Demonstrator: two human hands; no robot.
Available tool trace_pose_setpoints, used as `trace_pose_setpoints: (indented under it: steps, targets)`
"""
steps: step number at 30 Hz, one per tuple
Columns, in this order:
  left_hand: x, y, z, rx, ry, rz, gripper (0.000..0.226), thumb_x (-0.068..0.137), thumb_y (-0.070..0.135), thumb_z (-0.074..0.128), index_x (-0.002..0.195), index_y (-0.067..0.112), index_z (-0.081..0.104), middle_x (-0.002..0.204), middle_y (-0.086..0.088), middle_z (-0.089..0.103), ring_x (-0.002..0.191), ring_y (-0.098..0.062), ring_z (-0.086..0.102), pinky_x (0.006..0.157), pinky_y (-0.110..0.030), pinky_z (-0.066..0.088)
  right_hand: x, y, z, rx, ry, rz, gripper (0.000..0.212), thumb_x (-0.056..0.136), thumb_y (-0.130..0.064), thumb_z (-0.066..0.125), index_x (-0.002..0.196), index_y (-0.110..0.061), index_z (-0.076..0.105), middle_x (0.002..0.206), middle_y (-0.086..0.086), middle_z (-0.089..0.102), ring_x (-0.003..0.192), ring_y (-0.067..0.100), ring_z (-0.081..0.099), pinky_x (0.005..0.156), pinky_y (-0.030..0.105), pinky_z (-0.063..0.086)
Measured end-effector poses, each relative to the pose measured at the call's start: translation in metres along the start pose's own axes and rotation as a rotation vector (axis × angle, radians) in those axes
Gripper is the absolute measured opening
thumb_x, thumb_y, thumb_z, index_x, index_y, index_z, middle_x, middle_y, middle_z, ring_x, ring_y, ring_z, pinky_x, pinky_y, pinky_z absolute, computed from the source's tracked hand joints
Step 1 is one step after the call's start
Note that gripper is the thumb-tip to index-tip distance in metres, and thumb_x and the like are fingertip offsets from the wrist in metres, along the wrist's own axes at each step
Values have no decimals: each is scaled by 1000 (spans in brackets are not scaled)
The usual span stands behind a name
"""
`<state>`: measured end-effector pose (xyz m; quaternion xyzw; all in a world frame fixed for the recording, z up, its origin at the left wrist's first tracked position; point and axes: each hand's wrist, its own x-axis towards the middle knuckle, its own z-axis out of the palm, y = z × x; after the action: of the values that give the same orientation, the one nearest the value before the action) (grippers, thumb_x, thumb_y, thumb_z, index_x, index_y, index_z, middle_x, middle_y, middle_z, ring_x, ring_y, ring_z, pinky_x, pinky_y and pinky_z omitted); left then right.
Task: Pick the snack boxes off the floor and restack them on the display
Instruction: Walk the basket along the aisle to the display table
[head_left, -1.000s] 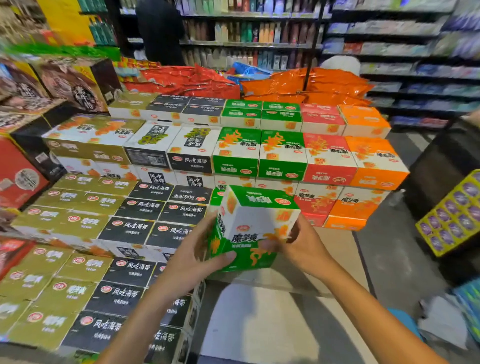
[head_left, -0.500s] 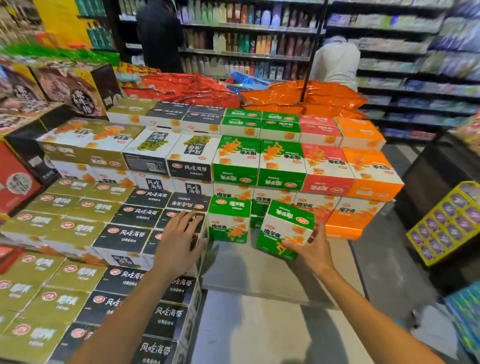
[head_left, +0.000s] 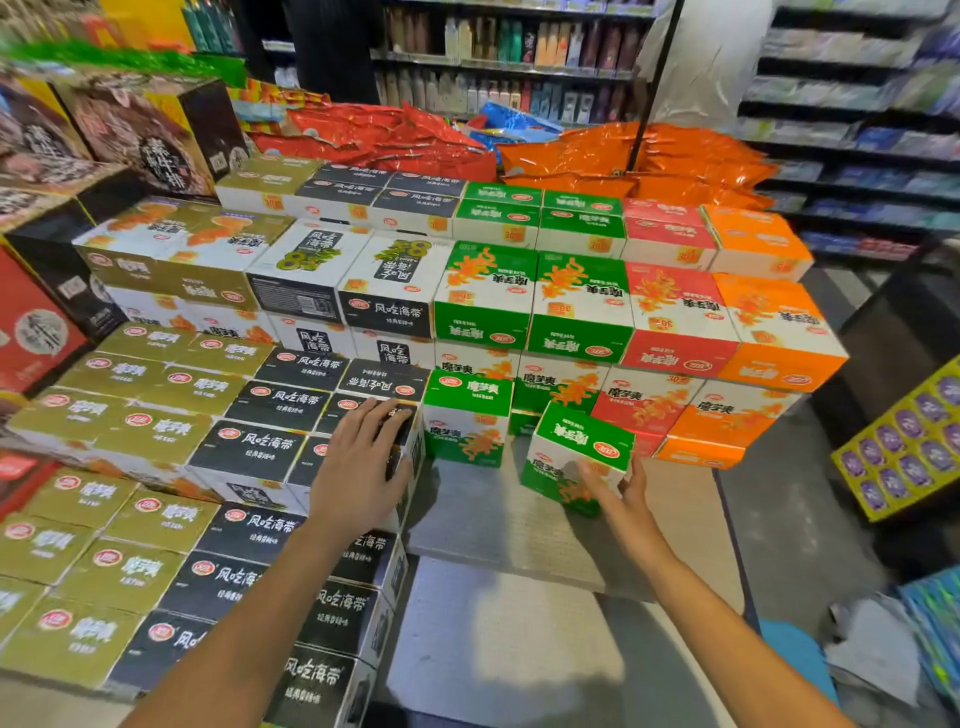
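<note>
Two hands out, left hand (head_left: 358, 467) spread flat on black boxes (head_left: 270, 447), right hand (head_left: 621, 493) gripping tilted green box (head_left: 576, 452) beside upright green box (head_left: 465, 421).

The black boxes (head_left: 270, 441) carry white characters 风吃海带 beside a red oval logo, its lettering too small to read. The green boxes (head_left: 467, 421) read 魔芋爽, as does the tilted green box (head_left: 576, 457). The olive boxes (head_left: 140, 421), red boxes (head_left: 675, 317) and orange boxes (head_left: 769, 332) bear the same 魔芋爽. Small yellow tags (head_left: 514, 234) on the upper row show "30".
</note>
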<state>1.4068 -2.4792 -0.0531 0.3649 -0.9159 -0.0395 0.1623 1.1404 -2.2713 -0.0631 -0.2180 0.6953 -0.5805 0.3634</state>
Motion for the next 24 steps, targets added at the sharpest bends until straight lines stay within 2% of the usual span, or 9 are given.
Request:
trace_pose_setpoints:
  steps: [3,6,9,11,13,15,17,20,24]
  targets:
    - [1,1,0,11,0,-1,58,95,43,43,148,18,41,152,-3,42,147,-24,27,121,-48,22,8,-2,14,42,10,53,91,89,-54,66,155,-28,10,143,-5,50,131,17,51,101,29,37]
    - [1,3,0,13,14,-10,58,96,44,42,148,18,41,152,-4,41,147,-24,26,122,-48,20,18,-7,36,88,-9,60,90,96,-52,58,157,-28,-4,153,1,40,135,20,43,106,33,33]
    - [2,4,0,8,16,-4,57,97,43,43,148,17,42,152,-4,41,147,-23,27,123,-46,18,31,-18,48,133,-14,100,106,85,-67,63,156,-35,-9,162,5,27,143,31,36,117,50,29]
    - [2,3,1,11,3,1,58,97,43,45,148,17,41,152,-4,41,147,-24,27,122,-47,20,41,-22,43,197,-40,115,93,89,-61,62,155,-35,2,158,3,33,139,29,41,116,56,27]
    - [2,1,1,16,-17,3,59,97,45,44,148,17,39,153,-4,40,147,-24,27,121,-49,22,40,-29,36,152,-95,153,84,85,-69,60,150,-36,16,150,-4,41,129,21,48,113,61,25]
    - [3,0,2,19,-37,-14,59,98,49,41,149,18,38,154,-3,38,147,-23,27,121,-50,22,33,-27,26,47,-199,144,75,90,-72,50,148,-37,17,138,-16,40,116,7,46,113,54,21]
    - [6,4,2,43,-59,-24,60,99,50,38,149,18,37,154,-4,38,146,-25,27,121,-50,21,30,-20,14,47,-250,144,72,96,-67,42,151,-42,3,145,-15,33,123,8,34,113,46,20]
    - [4,6,-3,81,-104,-27,61,100,51,32,150,17,35,153,-6,38,146,-27,27,120,-51,22,34,-27,11,37,-294,175,87,91,-72,48,154,-45,-7,164,-10,16,148,23,22,118,56,15]
    - [4,9,-13,78,-212,-19,70,98,57,21,155,16,29,160,-8,29,150,-28,18,123,-49,14,42,-25,-7,-72,-253,33,105,71,-74,71,155,-30,28,158,1,37,146,30,34,117,54,28]
